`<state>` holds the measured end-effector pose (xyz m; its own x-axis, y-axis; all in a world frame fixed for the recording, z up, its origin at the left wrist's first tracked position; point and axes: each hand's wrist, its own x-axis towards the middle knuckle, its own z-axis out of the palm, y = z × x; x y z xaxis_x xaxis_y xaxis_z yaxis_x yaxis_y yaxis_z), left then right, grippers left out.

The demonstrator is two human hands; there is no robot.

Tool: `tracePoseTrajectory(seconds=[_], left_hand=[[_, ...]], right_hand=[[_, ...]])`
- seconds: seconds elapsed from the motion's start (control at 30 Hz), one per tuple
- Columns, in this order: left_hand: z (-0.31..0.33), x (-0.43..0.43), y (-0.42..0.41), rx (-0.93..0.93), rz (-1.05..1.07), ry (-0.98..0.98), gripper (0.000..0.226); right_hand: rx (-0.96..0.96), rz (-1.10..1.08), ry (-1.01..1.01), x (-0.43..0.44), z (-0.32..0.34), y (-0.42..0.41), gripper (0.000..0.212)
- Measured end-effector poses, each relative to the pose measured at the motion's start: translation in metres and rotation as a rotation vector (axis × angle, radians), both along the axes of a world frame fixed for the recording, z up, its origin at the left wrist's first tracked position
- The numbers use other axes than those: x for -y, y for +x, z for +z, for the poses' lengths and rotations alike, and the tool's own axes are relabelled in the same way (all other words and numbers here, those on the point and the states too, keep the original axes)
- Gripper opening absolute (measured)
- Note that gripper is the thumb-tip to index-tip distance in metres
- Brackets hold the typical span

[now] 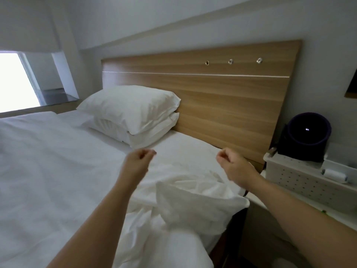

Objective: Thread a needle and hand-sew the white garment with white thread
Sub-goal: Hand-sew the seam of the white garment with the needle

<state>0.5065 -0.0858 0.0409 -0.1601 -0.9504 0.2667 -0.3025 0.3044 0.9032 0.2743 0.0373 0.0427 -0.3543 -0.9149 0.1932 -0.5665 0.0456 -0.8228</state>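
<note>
The white garment (185,198) lies crumpled on the bed in front of me, near its right edge. My left hand (138,161) is raised above the garment's left part, thumb and fingertips pinched together. My right hand (234,163) is raised at the same height further right, also pinched. The hands are well apart. No needle or thread shows between the fingers; anything that fine is too small to see. A spool of white thread (335,176) lies on the white perforated box (301,180) at the right.
Two stacked white pillows (131,115) lean against the wooden headboard (222,93). White bedding (48,171) covers the bed to the left. A dark round device (307,136) stands on the bedside unit. A bright window (13,82) is at far left.
</note>
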Motion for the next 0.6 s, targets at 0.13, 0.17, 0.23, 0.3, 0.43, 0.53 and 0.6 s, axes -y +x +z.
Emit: tracePoseTrajectory(seconds=[0.13, 0.17, 0.23, 0.3, 0.43, 0.53, 0.6], left_hand=[[0.037, 0.011, 0.005, -0.400, -0.001, 0.186, 0.012], [0.039, 0.011, 0.004, -0.349, -0.029, 0.208, 0.016], [0.026, 0.005, 0.006, -0.168, -0.091, 0.257, 0.021], [0.007, -0.001, 0.012, -0.029, -0.150, 0.278, 0.027], [-0.027, -0.005, 0.026, -0.011, -0.272, 0.277, 0.037], [-0.037, -0.007, 0.033, -0.060, -0.395, 0.334, 0.027], [-0.038, -0.008, 0.037, -0.124, -0.455, 0.367, 0.015]], right_hand=[[0.034, -0.064, -0.213, 0.013, 0.019, -0.001, 0.014], [0.002, -0.069, -0.187, 0.014, 0.015, 0.000, 0.013], [-0.023, -0.089, -0.103, 0.014, -0.002, 0.001, 0.013], [0.021, -0.133, -0.064, 0.013, -0.018, -0.001, 0.013], [0.150, -0.243, -0.130, 0.016, -0.016, 0.004, 0.013], [0.292, -0.112, -0.161, 0.017, 0.011, 0.021, 0.019], [0.395, 0.058, -0.050, 0.013, 0.029, 0.043, 0.018]])
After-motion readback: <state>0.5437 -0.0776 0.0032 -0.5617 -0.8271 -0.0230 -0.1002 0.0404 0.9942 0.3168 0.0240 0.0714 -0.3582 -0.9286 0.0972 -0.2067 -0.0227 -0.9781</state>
